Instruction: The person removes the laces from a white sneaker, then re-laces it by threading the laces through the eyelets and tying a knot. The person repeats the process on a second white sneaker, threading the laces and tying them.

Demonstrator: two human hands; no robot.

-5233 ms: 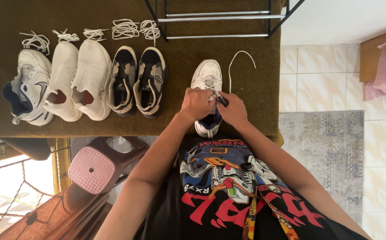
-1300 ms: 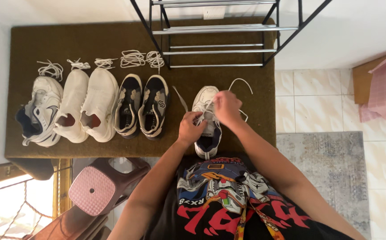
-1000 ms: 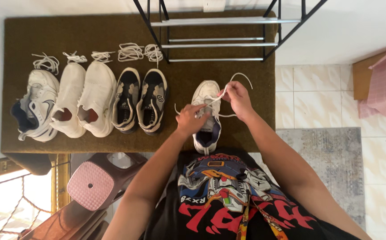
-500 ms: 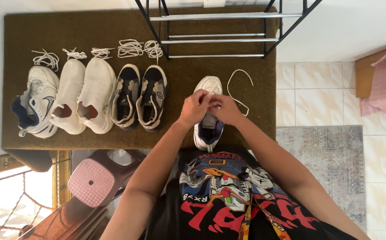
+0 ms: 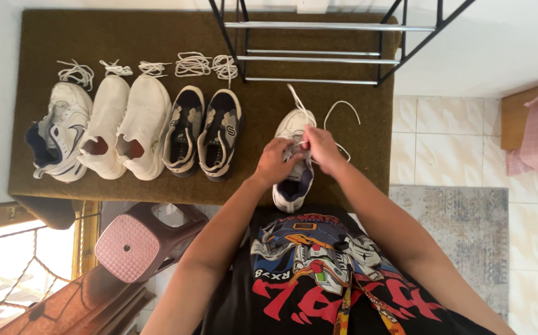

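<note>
White lace mid-threading | sneaker on olive mat, near edge | left hand steadies tongue, right hand pinches lace, seemingly | next eyelet wants a taut pull

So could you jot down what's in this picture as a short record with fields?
surface: olive-brown mat
left hand: left hand on the white sneaker, at its lacing
right hand: right hand pinching the white shoelace
lace: one end points up past the toe, a loop lies right of the shoe
other shoes: five unlaced in a row at left, including a navy pair
loose laces: white bundles above the row
behind: metal rack
below mat: pink stool
</note>
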